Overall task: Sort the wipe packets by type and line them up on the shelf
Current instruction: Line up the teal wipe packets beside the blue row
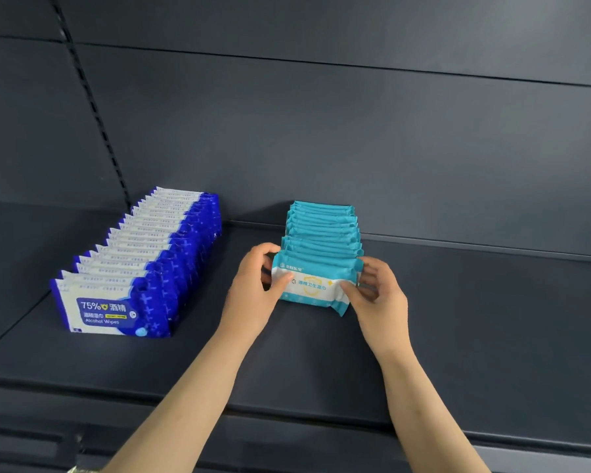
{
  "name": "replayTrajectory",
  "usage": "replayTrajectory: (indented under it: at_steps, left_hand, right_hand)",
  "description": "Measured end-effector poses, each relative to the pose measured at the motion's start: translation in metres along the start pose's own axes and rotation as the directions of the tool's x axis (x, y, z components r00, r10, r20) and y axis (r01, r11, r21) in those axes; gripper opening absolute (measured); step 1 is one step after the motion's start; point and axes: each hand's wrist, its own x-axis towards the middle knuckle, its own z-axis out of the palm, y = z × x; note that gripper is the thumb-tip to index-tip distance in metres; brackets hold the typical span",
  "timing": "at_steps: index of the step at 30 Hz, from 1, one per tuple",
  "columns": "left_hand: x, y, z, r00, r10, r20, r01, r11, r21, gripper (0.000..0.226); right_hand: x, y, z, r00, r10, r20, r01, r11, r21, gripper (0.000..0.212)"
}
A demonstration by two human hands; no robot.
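Forearms, both bare and both mine, rise from the bottom edge over the front lip of a dark grey metal shelf (pixel 475 353). My left hand (pixel 253 295) curls round the left end of a teal-and-white plastic wipe packet (pixel 316 285), thumb lying across its white printed face and fingers tucked behind. My right hand (pixel 379 298) pinches the packet's right end the same way, thumb in front and fingers curled behind. The packet stands on its long edge near the middle of the shelf, face toward me and leaning slightly. It is at the front of a row of matching teal packets (pixel 323 227) that stand one behind another and run back to the rear of the shelf. Well apart to the left stands a longer row of dark blue-and-white wipe packets (pixel 140 261), also upright and face forward; the front one reads "75%" and "Alcohol Wipes". That row slants back toward the shelf's rear left. Behind both rows rises a dark grey back panel (pixel 355 131), with a slotted black upright strip (pixel 89 97) running up it on the left.
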Motion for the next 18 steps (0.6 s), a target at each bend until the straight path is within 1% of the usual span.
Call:
replayTrajectory:
  at_steps: [2, 4, 7, 10, 14, 18]
  left_hand:
    - [0.001, -0.003, 0.002, 1.0, 0.023, -0.005, -0.022, 0.995, 0.096, 0.047]
    - [0.001, -0.003, 0.003, 1.0, 0.026, 0.014, -0.027, 0.987, 0.16, 0.045]
    - [-0.001, 0.0, 0.003, 0.999, 0.0, 0.037, -0.008, 0.977, 0.213, 0.047]
    - [-0.004, 0.004, 0.0, 0.998, -0.014, 0.062, 0.0, 0.975, 0.221, 0.05]
    - [-0.007, 0.012, -0.016, 0.996, -0.044, 0.082, 0.038, 0.997, 0.067, 0.057]
    - [-0.015, 0.028, -0.047, 0.994, -0.105, 0.035, 0.11, 0.981, -0.162, 0.053]
  right_hand:
    - [0.0, 0.0, 0.001, 1.0, -0.008, -0.011, 0.008, 1.0, -0.015, 0.038]
    - [0.0, 0.001, 0.002, 1.0, -0.01, -0.021, 0.009, 0.997, -0.08, 0.037]
    - [0.0, 0.001, 0.0, 0.999, 0.045, 0.005, -0.044, 0.987, -0.154, 0.037]
    - [-0.004, -0.003, -0.003, 0.996, 0.089, 0.013, -0.085, 0.981, -0.177, 0.035]
    - [-0.015, -0.022, -0.013, 0.988, 0.129, -0.086, -0.135, 0.989, -0.059, 0.026]
    - [-0.032, -0.055, -0.023, 0.97, 0.186, -0.155, -0.171, 0.98, 0.101, 0.031]
